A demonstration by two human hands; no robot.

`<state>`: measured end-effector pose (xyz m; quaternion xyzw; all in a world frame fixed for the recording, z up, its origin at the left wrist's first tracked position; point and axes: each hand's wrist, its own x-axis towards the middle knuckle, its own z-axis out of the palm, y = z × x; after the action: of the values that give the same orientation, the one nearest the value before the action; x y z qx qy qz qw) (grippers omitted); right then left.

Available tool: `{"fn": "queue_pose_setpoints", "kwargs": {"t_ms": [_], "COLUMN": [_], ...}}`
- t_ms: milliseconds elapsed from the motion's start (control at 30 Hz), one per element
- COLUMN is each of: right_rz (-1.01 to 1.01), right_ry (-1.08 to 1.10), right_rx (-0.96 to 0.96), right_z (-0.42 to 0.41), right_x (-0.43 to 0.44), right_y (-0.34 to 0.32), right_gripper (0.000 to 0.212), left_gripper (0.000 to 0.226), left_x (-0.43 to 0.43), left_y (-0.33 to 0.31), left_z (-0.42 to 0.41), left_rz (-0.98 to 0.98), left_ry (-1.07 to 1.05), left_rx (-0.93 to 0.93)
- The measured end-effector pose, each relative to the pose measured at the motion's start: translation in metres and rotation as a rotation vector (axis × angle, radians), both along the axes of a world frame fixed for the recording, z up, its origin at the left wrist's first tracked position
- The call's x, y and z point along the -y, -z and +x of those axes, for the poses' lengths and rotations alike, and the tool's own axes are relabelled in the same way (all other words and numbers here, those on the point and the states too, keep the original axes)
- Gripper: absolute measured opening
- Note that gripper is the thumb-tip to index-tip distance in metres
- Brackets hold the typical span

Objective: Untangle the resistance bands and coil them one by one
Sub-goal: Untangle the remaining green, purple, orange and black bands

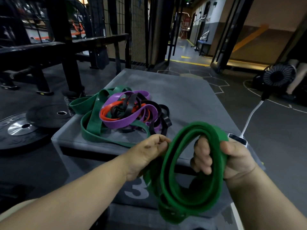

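A bright green resistance band (pixel 214 188) hangs in a coil of several loops between my hands, in front of the grey box. My right hand (pixel 232 156) grips the coil's right side, fingers through the loop and thumb on top. My left hand (pixel 149 151) pinches the coil's left edge. On the grey padded box (pixel 191 100) lies a tangled pile: a dark green band (pixel 93 120), a purple band (pixel 126 120), an orange band (pixel 109 116) and black bands (pixel 164 120), all looped through one another.
Black weight plates (pixel 21 128) lie on the floor to the left of the box. A dark metal rack (pixel 66 47) stands behind them. A small fan (pixel 277 75) sits at the right, and a white cable (pixel 250 117) leads to a device by my right hand.
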<state>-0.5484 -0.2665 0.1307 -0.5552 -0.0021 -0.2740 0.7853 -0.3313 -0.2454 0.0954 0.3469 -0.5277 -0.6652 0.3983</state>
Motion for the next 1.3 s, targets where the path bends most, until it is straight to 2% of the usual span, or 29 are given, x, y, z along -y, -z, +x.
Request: {"fn": "queue_pose_setpoints", "kwargs": {"t_ms": [33, 100, 133, 200, 367, 467, 500, 600, 667, 767, 867, 933, 967, 1000, 1067, 1100, 1133, 1200, 1300], "right_rz": [0.032, 0.096, 0.123, 0.146, 0.159, 0.219, 0.235, 0.255, 0.256, 0.249, 0.257, 0.279, 0.288, 0.296, 0.304, 0.307, 0.310, 0.322, 0.355], "right_ry": [-0.001, 0.010, 0.018, 0.044, 0.126, 0.186, 0.206, 0.256, 0.280, 0.321, 0.348, 0.345, 0.341, 0.339, 0.338, 0.339, 0.343, 0.366, 0.390], "right_rx": [0.056, 0.157, 0.193, 0.225, 0.248, 0.296, 0.311, 0.348, 0.355, 0.351, 0.364, 0.376, 0.383, 0.390, 0.393, 0.391, 0.386, 0.373, 0.360], "right_z": [0.000, -0.001, -0.001, -0.002, -0.006, -0.016, -0.020, -0.035, -0.043, -0.049, -0.052, -0.054, -0.054, -0.054, -0.054, -0.053, -0.053, -0.052, -0.052], "right_x": [0.001, 0.003, 0.003, 0.005, 0.008, 0.010, 0.010, 0.010, 0.009, 0.008, 0.009, 0.009, 0.009, 0.009, 0.009, 0.009, 0.009, 0.008, 0.010], "right_y": [-0.002, -0.005, -0.007, -0.007, -0.009, -0.013, -0.015, -0.018, -0.020, -0.021, -0.022, -0.022, -0.023, -0.023, -0.023, -0.023, -0.023, -0.023, -0.022], "right_gripper": [0.025, 0.021, 0.020, 0.020, 0.022, 0.025, 0.026, 0.030, 0.031, 0.031, 0.032, 0.033, 0.034, 0.034, 0.035, 0.036, 0.036, 0.037, 0.039], "left_gripper": [0.051, 0.062, 0.069, 0.063, 0.065, 0.085, 0.083, 0.055, 0.043, 0.031, 0.032, 0.026, 0.027, 0.035, 0.070, 0.077, 0.068, 0.033, 0.016], "left_x": [0.000, 0.002, 0.003, 0.000, -0.005, -0.005, -0.003, -0.002, -0.001, 0.002, 0.004, 0.004, 0.005, 0.006, 0.006, 0.003, 0.002, 0.000, 0.003], "left_y": [0.002, 0.009, 0.013, 0.020, 0.023, 0.016, 0.015, 0.012, 0.013, 0.013, 0.009, 0.009, 0.009, 0.010, 0.013, 0.014, 0.015, 0.013, 0.011], "left_z": [0.000, 0.001, 0.000, -0.002, -0.005, -0.004, -0.003, 0.002, 0.005, 0.009, 0.010, 0.010, 0.011, 0.012, 0.013, 0.011, 0.010, 0.006, 0.005], "left_rz": [0.059, 0.147, 0.158, 0.175, 0.205, 0.207, 0.196, 0.143, 0.156, 0.235, 0.331, 0.391, 0.383, 0.329, 0.115, 0.029, -0.010, -0.060, -0.149], "left_ry": [0.000, 0.013, 0.039, 0.098, 0.211, 0.184, 0.163, 0.066, -0.006, -0.076, -0.138, -0.185, -0.188, -0.171, -0.036, 0.040, 0.067, 0.002, -0.109], "left_rx": [-0.084, -0.214, -0.247, -0.295, -0.344, -0.256, -0.199, 0.016, 0.036, -0.053, -0.311, -0.395, -0.353, -0.229, 0.212, 0.390, 0.498, 0.582, 0.685]}}
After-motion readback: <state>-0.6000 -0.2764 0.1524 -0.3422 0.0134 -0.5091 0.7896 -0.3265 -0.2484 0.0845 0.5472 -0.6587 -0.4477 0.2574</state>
